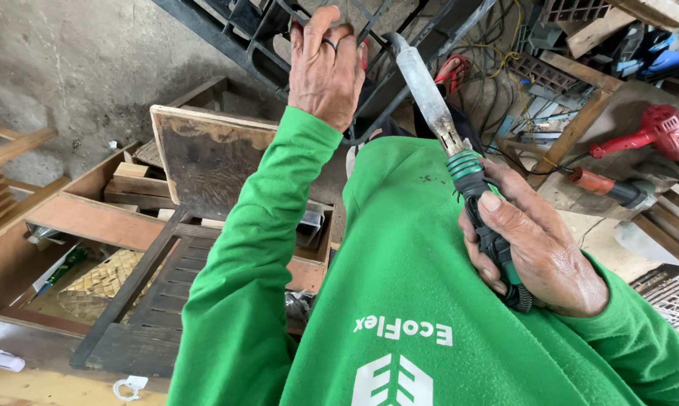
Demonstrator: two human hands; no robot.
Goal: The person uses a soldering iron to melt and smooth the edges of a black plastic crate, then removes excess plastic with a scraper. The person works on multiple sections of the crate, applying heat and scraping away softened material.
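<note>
My right hand (535,252) grips the green and black handle of a welding electrode holder (460,162). Its worn grey metal shaft points up and away toward a dark metal grille frame (256,45) at the top of the view. My left hand (326,64), with a ring on one finger, is raised and its fingers are closed around a bar of that frame. Both arms wear bright green long sleeves, and the green shirt fills the lower middle of the view.
A red power tool (655,131) and an orange-handled tool (606,184) lie on a wooden bench at right among tangled cables (497,71). Wooden boards, a dark panel (208,158) and a slatted frame (151,301) lie at left. A woven mat (102,282) lies below.
</note>
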